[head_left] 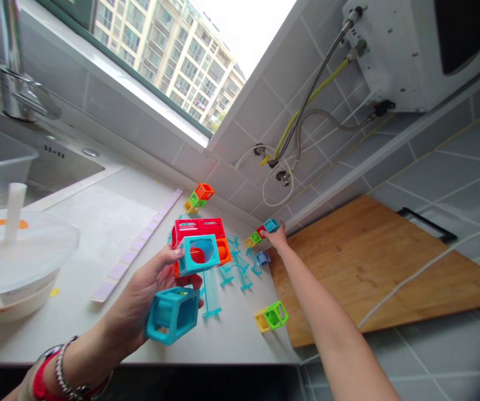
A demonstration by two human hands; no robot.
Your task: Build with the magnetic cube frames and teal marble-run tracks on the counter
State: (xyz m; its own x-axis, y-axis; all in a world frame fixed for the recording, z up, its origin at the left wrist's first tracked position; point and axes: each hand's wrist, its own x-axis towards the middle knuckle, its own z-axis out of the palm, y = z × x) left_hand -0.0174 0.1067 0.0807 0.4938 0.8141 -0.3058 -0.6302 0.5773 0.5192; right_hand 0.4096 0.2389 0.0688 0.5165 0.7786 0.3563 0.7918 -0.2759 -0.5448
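Note:
My left hand [137,295] is closed around a cluster of hollow plastic toy blocks, raised over the counter. In the cluster are red blocks [198,224], an orange block [224,252] and a turquoise block [186,257]; another turquoise block [173,316] sits lower, against the palm. My right hand [278,238] reaches to the wall end of the counter. Its fingers grip a row of toy blocks there, with a blue block [271,225] at the top, then red, green [256,238] and yellow. Part of that row is hidden by the fingers.
Turquoise track pieces [211,295] lie across the counter. A yellow-and-green block pair [276,316] stands near the front edge, and an orange-green-yellow stack [195,199] at the back. A wooden board [373,267] is at right; a lidded bowl [22,262] and sink [68,161] at left.

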